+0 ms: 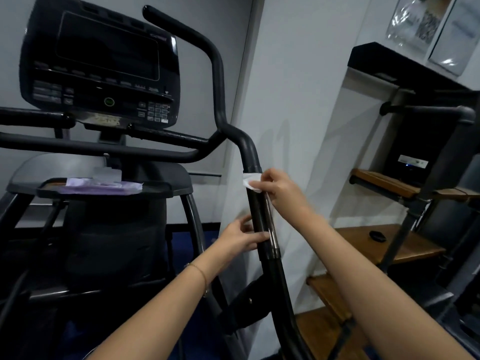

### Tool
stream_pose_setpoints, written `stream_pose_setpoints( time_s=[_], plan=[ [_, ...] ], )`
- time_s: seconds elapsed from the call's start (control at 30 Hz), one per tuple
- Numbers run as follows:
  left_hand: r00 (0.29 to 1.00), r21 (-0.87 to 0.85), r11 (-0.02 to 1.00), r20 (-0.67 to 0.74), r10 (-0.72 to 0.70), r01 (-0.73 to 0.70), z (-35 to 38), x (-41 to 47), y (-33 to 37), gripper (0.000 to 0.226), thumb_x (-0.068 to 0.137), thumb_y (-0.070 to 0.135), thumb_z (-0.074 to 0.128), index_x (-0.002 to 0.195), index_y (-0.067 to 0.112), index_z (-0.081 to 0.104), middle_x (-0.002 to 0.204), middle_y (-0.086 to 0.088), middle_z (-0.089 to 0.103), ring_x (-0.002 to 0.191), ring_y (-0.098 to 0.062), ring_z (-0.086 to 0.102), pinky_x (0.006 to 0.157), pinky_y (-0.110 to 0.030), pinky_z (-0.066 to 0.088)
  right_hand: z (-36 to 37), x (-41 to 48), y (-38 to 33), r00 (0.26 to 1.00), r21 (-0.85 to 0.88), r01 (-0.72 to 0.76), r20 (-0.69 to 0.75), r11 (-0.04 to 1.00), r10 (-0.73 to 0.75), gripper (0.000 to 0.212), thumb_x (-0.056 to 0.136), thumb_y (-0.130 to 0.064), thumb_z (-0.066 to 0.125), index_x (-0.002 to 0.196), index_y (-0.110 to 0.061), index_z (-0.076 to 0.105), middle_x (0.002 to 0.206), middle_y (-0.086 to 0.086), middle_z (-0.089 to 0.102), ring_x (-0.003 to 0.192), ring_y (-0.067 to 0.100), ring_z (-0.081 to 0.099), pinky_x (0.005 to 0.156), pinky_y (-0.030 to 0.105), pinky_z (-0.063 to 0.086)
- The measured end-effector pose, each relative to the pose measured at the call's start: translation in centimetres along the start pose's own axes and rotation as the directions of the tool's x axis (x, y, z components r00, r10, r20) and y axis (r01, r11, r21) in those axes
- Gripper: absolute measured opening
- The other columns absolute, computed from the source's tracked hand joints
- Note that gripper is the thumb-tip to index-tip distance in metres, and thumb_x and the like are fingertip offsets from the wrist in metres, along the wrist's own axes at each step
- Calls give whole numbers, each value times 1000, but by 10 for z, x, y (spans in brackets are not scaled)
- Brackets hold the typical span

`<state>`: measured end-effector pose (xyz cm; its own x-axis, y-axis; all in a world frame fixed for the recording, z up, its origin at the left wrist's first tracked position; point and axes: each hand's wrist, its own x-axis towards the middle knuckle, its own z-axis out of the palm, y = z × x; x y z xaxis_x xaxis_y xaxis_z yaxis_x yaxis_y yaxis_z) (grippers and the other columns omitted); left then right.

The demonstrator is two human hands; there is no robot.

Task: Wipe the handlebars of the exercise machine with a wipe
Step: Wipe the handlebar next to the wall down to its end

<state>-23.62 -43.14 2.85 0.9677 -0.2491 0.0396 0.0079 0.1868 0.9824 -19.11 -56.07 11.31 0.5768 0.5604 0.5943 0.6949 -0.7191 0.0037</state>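
A pale grey painted wall (293,81) fills the back of the room, with a protruding corner running down its middle and a recessed alcove on the right. A black slab shelf (394,66) caps that alcove near the top. Below it stands a shelving unit of dark metal pipes (405,229) carrying brown wooden boards (384,184) at several heights. A black box-shaped device with a white label and a small blue light (413,157) sits on an upper board, and a small dark oval object (377,235) lies on a lower one. Glossy framed pictures (426,24) hang at top right, catching reflections. Dark blue flooring (181,229) shows low down in dim light.
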Motion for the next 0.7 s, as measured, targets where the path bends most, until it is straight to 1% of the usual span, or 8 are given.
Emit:
stream_pose_setpoints(
  time_s=[0.07,0.13,0.23,0.33,0.4,0.5,0.6,0.7],
  plan=[
    [1000,57,998,4,-10,10,0,5,1,56,81,11,70,131,8,45,126,-12,57,100,-15,62,68,-14,54,-8,30,1,1000,-57,-3,-14,998,2,24,90,-21,53,77,-41,52,87,-3,44,78,14,39,72,28,34],
    [1000,66,998,9,-7,7,1,7,0,45,82,10,69,123,9,50,121,-9,59,93,-12,62,65,-13,52,-10,55,9,997,-101,-45,-73,994,38,25,83,-32,63,65,-28,46,73,-7,42,65,13,39,64,30,31],
    [1000,21,1000,10,-10,10,1,8,-1,42,81,9,71,119,8,52,119,-10,60,92,-12,62,64,-13,49,-2,56,18,992,-221,11,-119,975,-38,23,82,-38,58,76,-16,53,75,-7,43,64,11,41,64,30,32],
    [1000,11,1000,6,-9,9,1,9,-2,44,81,5,70,122,1,52,115,-11,59,84,-10,63,61,-12,49,6,19,13,985,-168,94,-127,981,-116,32,84,-31,46,92,-9,68,86,0,51,78,14,48,68,30,44],
    [1000,28,1000,17,2,-3,0,8,-1,47,82,6,69,125,0,50,119,-10,58,84,-8,62,61,-10,49,16,-11,9,951,-221,210,-178,952,-251,26,81,-15,48,93,-10,71,83,7,56,75,22,50,58,30,47],
    [998,32,999,56,20,-22,-4,9,-3,49,82,8,70,127,4,50,125,-8,57,91,-6,62,65,-11,50,20,-27,10,929,-241,308,-133,920,-345,27,79,-10,46,93,-11,69,82,9,57,74,22,47,47,32,47],
    [996,-8,1000,87,21,-20,-7,9,-3,39,81,3,69,116,10,53,122,-10,57,90,-8,62,70,-14,53,7,3,13,937,-300,317,-48,900,-346,27,74,-2,55,92,-12,73,81,12,59,67,29,57,49,30,48],
    [984,-116,993,175,16,5,-13,10,-3,31,84,-6,61,106,15,56,108,-5,60,87,-10,64,74,-19,54,-3,43,14,974,-305,201,-39,931,-223,39,68,11,63,95,-15,73,83,14,58,72,34,58,58,30,42]
  ],
)
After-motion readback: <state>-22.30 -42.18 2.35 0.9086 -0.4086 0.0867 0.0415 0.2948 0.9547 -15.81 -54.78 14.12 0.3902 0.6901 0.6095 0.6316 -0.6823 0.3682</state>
